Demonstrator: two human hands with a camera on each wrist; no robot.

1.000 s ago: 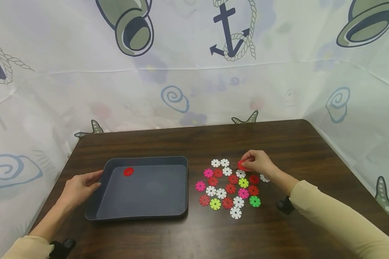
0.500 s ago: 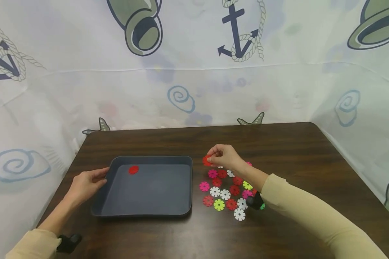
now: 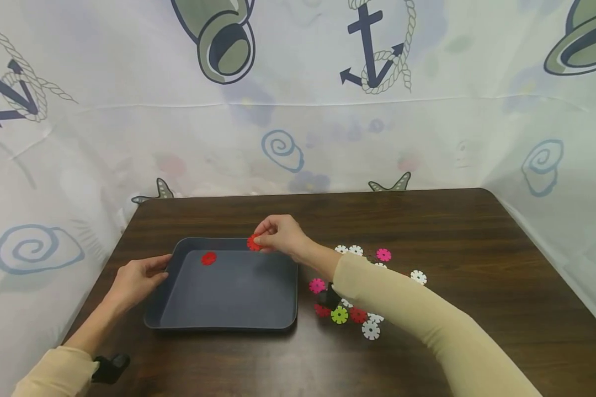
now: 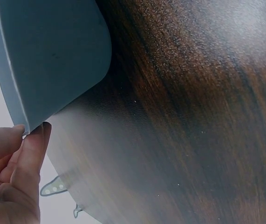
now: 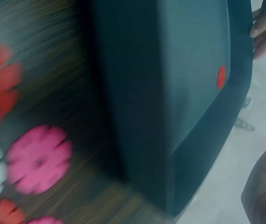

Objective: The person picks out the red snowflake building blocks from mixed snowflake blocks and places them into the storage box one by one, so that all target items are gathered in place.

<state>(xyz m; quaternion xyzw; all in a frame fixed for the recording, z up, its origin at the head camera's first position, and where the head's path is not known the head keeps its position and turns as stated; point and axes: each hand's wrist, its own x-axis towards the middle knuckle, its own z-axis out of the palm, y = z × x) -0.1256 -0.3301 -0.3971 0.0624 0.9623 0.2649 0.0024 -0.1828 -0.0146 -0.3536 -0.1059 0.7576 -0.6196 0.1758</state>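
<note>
A dark grey rectangular tray [image 3: 228, 292] stands on the table's left half. My left hand [image 3: 135, 284] pinches its left rim; in the left wrist view the thumb and fingers of that hand [image 4: 16, 172] meet at the rim's edge. Over the tray's back part, my right hand [image 3: 284, 238] pinches a red notched disc [image 3: 253, 243] between thumb and fingers. Another red notched disc [image 3: 208, 258] lies flat on the tray floor near the back left. The right wrist view catches only part of the right hand [image 5: 265, 184], and the pinched disc is out of sight there.
Right of the tray, notched discs lie spread on the brown table [image 3: 457, 231], among them a pink disc [image 3: 384, 255], a white disc [image 3: 370, 330] and a yellow disc [image 3: 339, 315]. The right sleeve [image 3: 402, 309] hides several. A printed cloth [image 3: 328, 138] hangs behind.
My right hand has carried the red disc leftward from the spread discs to above the tray. The left hand keeps its place on the rim. The head view has shifted slightly.
</note>
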